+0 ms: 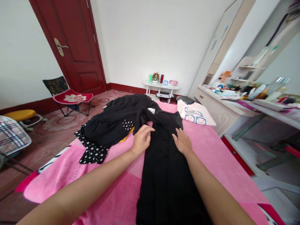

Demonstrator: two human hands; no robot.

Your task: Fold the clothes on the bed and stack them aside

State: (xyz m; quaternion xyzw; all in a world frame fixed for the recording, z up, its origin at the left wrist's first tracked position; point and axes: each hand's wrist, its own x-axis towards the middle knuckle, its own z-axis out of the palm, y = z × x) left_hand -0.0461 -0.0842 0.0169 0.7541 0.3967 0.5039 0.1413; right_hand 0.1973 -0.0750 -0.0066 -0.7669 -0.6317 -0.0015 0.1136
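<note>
A long black garment (167, 168) lies lengthwise on the pink bedspread (211, 150), smooth along its lower part and rumpled at its far end. At its upper left edge is my left hand (142, 139), loosely curled, with the index finger reaching over the cloth. My right hand (182, 141) rests on the opposite edge, fingers spread and pressed lightly to the fabric. To the left is a heap of black clothing (110, 118), with a black-and-white dotted cloth (93, 153) under it. A small white patch (152, 110) shows near where heap and garment meet.
A folded pale pink shirt (195, 113) with blue faces lies at the bed's far right. A cluttered dressing table (225, 101) stands on the right. Beyond the bed is a small white table (161, 85). A folding chair (72, 97) and a yellow stool (20, 114) stand left.
</note>
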